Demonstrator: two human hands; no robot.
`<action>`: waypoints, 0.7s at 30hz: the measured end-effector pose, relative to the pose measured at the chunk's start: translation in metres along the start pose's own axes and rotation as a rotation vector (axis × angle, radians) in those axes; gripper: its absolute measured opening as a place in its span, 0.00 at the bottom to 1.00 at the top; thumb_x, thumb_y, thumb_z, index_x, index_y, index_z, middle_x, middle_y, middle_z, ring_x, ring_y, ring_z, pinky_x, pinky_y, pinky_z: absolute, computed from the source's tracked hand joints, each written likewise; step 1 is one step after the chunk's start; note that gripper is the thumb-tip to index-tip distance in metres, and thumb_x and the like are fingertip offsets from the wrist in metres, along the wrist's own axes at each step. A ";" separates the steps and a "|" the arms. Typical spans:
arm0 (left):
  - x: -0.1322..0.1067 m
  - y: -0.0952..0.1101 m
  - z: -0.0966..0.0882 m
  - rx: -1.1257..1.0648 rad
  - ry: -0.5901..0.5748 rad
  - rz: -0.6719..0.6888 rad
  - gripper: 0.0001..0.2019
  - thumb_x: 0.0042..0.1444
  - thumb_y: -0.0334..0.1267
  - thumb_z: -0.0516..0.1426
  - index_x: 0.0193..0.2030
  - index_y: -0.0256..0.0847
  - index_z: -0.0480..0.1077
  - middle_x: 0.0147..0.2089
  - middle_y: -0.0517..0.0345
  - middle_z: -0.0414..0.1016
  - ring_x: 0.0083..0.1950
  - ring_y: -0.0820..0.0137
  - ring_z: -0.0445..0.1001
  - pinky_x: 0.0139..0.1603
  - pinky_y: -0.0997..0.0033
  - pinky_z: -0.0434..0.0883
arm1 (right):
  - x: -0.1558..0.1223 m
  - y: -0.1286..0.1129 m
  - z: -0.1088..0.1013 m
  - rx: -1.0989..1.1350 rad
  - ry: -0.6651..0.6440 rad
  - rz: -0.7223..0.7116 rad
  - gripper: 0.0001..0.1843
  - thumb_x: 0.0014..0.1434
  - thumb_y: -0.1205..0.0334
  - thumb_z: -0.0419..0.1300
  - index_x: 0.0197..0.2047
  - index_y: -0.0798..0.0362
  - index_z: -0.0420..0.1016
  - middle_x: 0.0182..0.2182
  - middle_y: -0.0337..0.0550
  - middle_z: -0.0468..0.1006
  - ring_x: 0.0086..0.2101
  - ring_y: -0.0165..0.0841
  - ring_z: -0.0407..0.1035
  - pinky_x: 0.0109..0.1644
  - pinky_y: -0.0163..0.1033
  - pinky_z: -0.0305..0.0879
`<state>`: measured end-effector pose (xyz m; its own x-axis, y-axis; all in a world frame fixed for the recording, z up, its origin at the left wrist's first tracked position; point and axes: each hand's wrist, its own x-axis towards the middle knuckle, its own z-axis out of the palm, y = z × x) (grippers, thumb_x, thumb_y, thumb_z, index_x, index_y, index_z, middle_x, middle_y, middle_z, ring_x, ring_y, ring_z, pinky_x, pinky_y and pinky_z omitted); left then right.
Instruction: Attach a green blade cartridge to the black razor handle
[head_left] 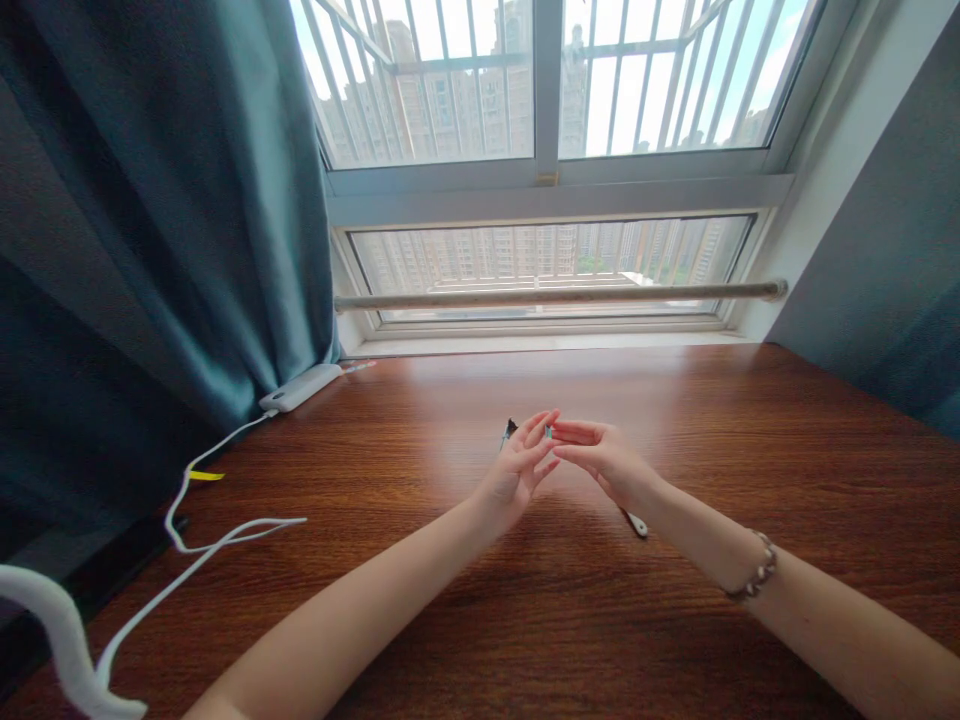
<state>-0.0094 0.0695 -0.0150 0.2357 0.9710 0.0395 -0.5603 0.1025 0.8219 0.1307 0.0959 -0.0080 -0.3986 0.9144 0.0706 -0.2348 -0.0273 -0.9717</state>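
Above the wooden table, my two hands meet at their fingertips. My right hand (604,458), coming from the right, pinches a small teal piece (548,432) between thumb and fingers; its kind is too small to make out. My left hand (516,475) has its fingers stretched out and apart, close around that piece; whether they touch it I cannot tell. Just behind the left hand a small black thing (511,427) shows, mostly hidden. Below my right wrist, the pale end of a slim handle (637,525) with a hole lies on the table, its rest covered by the hand.
On the brown table (420,620), a white power strip (304,388) lies by the blue curtain (247,200). Its white cable (225,535) loops along the left, near a yellow tag (206,476). A barred window with a horizontal rail (562,295) stands behind.
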 end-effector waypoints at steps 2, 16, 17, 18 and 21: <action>0.000 -0.002 0.000 0.009 -0.008 0.009 0.19 0.48 0.32 0.58 0.48 0.51 0.64 0.63 0.61 0.53 0.62 0.66 0.53 0.57 0.62 0.57 | -0.001 0.003 0.000 0.050 0.008 0.017 0.22 0.40 0.64 0.67 0.42 0.54 0.73 0.44 0.49 0.74 0.47 0.39 0.66 0.53 0.46 0.59; -0.001 -0.002 0.004 0.085 0.002 0.066 0.17 0.53 0.37 0.54 0.51 0.50 0.63 0.62 0.58 0.54 0.62 0.65 0.52 0.58 0.61 0.53 | -0.001 0.014 0.002 -0.042 0.066 -0.174 0.22 0.42 0.63 0.65 0.43 0.52 0.70 0.41 0.45 0.75 0.42 0.36 0.69 0.50 0.46 0.64; -0.001 -0.002 0.004 0.091 0.009 0.071 0.17 0.53 0.37 0.54 0.51 0.50 0.63 0.62 0.58 0.55 0.62 0.65 0.53 0.58 0.61 0.53 | -0.002 0.014 0.002 -0.049 0.054 -0.191 0.22 0.42 0.63 0.65 0.43 0.52 0.70 0.40 0.45 0.75 0.41 0.36 0.70 0.50 0.46 0.65; 0.000 -0.003 0.004 0.098 0.014 0.077 0.17 0.53 0.38 0.54 0.51 0.50 0.63 0.62 0.58 0.55 0.62 0.65 0.53 0.58 0.61 0.53 | -0.002 0.015 0.002 -0.060 0.043 -0.207 0.21 0.43 0.63 0.65 0.43 0.52 0.70 0.40 0.44 0.75 0.41 0.36 0.70 0.50 0.46 0.65; 0.000 -0.004 0.003 0.116 0.010 0.105 0.17 0.53 0.38 0.54 0.51 0.51 0.63 0.62 0.59 0.55 0.61 0.66 0.54 0.58 0.62 0.53 | -0.003 0.017 0.001 -0.087 0.003 -0.254 0.21 0.44 0.62 0.64 0.44 0.52 0.70 0.41 0.45 0.75 0.41 0.36 0.70 0.50 0.47 0.65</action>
<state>-0.0044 0.0685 -0.0163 0.1721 0.9773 0.1237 -0.4857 -0.0250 0.8738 0.1266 0.0925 -0.0239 -0.3341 0.8887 0.3140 -0.2496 0.2378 -0.9387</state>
